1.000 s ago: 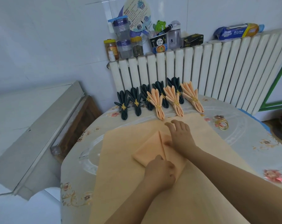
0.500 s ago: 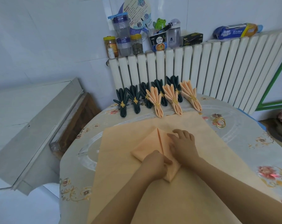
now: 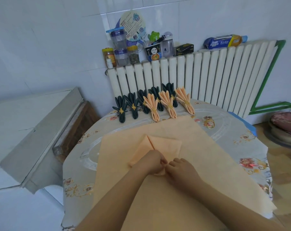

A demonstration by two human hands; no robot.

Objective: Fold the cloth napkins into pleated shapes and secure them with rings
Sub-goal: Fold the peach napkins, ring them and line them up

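Currently, item in work: one peach napkin (image 3: 164, 145), folded to a kite-like shape with a centre crease, lying at centre frame on a larger peach cloth (image 3: 208, 164) spread over the surface (image 3: 241, 135).

Step in hand (judged): start of pleating at the napkin's near point. Both hands meet at lower centre of the frame, on the near tip.
- Left hand (image 3: 149, 161): fingers curled, pinching the near corner of the napkin.
- Right hand (image 3: 181, 167): fingers curled likewise, tips touching the same corner, just beside the left hand.
- Napkin relative to fingers: the bulk lies beyond the fingertips, toward upper centre; only the near tip is gathered between them. How much fabric is taken up is hidden by the hands.

Next move (judged): an even accordion fold worked away from the body along the crease, each pleat held flat so that it does not spring open, then a ring slid on.

Stock on hand:
- Loose gold rings (image 3: 209, 124), right of centre, well apart from the hands.
- Finished pieces, upper centre: five dark green ringed napkins (image 3: 134, 106) and three peach ringed napkins (image 3: 169, 104), in a row before the radiator (image 3: 208, 77).
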